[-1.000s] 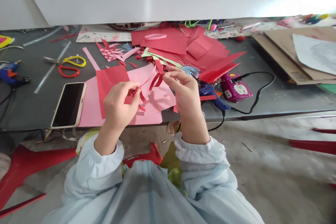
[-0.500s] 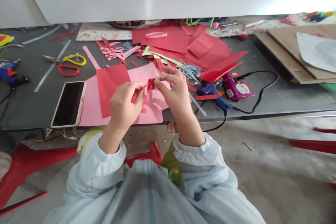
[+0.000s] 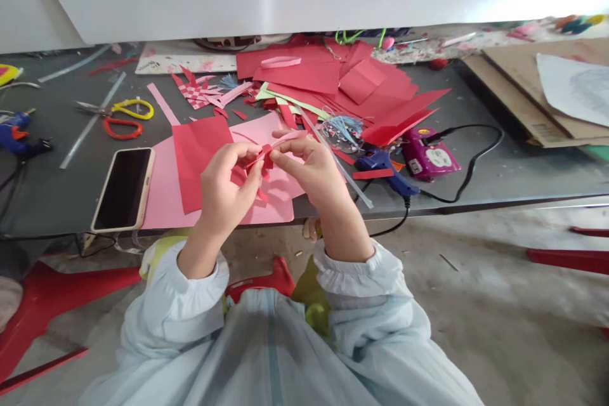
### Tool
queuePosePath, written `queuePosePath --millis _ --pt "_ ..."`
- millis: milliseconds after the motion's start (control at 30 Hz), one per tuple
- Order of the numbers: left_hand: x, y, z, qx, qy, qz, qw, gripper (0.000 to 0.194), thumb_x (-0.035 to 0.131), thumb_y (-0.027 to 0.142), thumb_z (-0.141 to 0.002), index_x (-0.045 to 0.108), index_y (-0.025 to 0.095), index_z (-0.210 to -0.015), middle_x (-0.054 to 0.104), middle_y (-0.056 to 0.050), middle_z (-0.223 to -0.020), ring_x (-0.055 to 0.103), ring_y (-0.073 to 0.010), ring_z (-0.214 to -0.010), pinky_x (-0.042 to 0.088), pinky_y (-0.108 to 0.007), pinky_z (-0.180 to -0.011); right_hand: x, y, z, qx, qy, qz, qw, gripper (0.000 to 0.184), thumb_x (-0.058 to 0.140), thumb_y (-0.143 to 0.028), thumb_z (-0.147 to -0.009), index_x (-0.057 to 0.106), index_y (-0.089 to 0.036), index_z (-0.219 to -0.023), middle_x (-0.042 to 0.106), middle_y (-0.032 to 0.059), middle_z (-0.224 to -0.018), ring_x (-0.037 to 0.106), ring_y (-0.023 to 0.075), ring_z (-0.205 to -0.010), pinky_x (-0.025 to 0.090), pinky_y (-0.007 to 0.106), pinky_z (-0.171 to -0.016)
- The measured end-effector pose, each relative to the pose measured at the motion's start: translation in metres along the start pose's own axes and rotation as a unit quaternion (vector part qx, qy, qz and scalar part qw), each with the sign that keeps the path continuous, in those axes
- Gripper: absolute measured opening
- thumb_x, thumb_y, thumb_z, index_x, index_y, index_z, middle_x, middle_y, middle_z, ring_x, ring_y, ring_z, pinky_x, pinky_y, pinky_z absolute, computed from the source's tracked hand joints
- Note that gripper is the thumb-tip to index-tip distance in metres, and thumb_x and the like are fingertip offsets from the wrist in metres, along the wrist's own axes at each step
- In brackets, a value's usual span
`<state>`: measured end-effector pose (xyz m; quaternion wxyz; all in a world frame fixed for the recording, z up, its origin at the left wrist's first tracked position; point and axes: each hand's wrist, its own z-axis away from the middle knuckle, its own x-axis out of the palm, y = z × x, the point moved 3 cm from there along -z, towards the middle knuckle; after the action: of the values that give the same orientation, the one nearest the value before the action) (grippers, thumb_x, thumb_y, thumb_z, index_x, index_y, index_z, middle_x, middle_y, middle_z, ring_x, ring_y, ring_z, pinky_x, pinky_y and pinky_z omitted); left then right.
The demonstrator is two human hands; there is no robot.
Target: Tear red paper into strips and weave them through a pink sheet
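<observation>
My left hand (image 3: 228, 181) pinches a small piece of folded red paper strips (image 3: 267, 156) between thumb and fingers. Close against it, my right hand (image 3: 311, 168) has its thumb and index finger together at the piece's right side. A narrow pink paper strip (image 3: 285, 138) runs from the red piece across the right fingers. Loose ends of red strip dangle below; the fingers partly hide how the strips cross. Under the hands lie a pink sheet (image 3: 162, 196) and a red sheet (image 3: 202, 162) on the dark table.
Left of the sheets are a phone (image 3: 122, 190) and scissors (image 3: 126, 119). Red paper (image 3: 304, 76) and a woven red-and-pink piece (image 3: 197, 92) lie behind. At right are a blue glue gun (image 3: 387, 168), a purple box (image 3: 431, 158) with a cable, and cardboard (image 3: 509, 101).
My right hand has come slightly closer to the left, and the fingertips now nearly meet at the red piece. The pink strip now shows across the right fingers.
</observation>
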<state>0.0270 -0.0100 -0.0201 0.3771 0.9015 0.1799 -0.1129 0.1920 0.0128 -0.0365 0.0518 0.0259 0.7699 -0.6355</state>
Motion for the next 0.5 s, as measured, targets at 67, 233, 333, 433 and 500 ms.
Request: queuePosePath --millis 67,233,333,433,500 --pt "0.0005 -0.0007 -0.001 -0.021 -0.011 0.051 0.998 0.009 0.069 0.019 -0.091 0.065 0.021 -0.099 0.072 -0.001 -0.093 0.07 -0.0117 -0.085 0.059 -0.024 -0.08 0.0009 0.0015 0.0 0.006 -0.001 -0.025 1.0 0.02 0.079 -0.041 -0.078 0.073 -0.023 -0.074 0.072 0.0062 -0.094 0.066 0.0269 -0.116 0.049 0.043 -0.101" --pt "-0.0002 -0.0031 -0.0041 -0.075 -0.024 0.144 0.986 0.014 0.073 0.03 -0.092 0.065 0.021 -0.098 0.071 -0.002 -0.095 0.071 -0.0116 -0.087 0.06 -0.025 -0.082 0.0045 0.002 0.0004 0.023 0.02 -0.065 0.997 0.042 0.085 -0.059 -0.067 0.069 -0.024 -0.083 0.074 0.0062 -0.107 0.069 0.0236 -0.108 0.053 0.039 -0.092" --pt "-0.0014 -0.0057 -0.0055 -0.098 -0.027 0.177 0.979 0.019 0.076 0.034 -0.09 0.065 0.021 -0.099 0.07 -0.002 -0.096 0.07 -0.0114 -0.089 0.06 -0.024 -0.082 0.0042 0.0005 0.0005 0.011 0.056 -0.075 0.996 0.054 0.088 -0.062 -0.06 0.066 -0.025 -0.093 0.072 0.0062 -0.116 0.068 0.022 -0.11 0.054 0.036 -0.088" --pt "-0.0025 -0.0084 -0.0057 -0.128 -0.029 0.184 0.974 0.025 0.078 0.04 -0.087 0.065 0.022 -0.1 0.07 -0.002 -0.097 0.07 -0.0117 -0.088 0.06 -0.024 -0.081 0.005 -0.0007 0.0006 -0.009 0.043 -0.073 0.996 0.052 0.088 -0.059 -0.063 0.067 -0.025 -0.096 0.073 0.0051 -0.116 0.069 0.0207 -0.109 0.054 0.034 -0.086" --pt "-0.003 -0.0096 -0.0055 -0.144 -0.03 0.177 0.973 0.029 0.079 0.043 -0.086 0.065 0.022 -0.1 0.069 -0.002 -0.097 0.069 -0.0121 -0.087 0.06 -0.025 -0.08 0.0059 -0.0017 0.0009 -0.02 0.018 -0.078 0.997 0.042 0.088 -0.055 -0.067 0.07 -0.024 -0.09 0.075 0.0049 -0.111 0.069 0.0202 -0.108 0.054 0.032 -0.084"
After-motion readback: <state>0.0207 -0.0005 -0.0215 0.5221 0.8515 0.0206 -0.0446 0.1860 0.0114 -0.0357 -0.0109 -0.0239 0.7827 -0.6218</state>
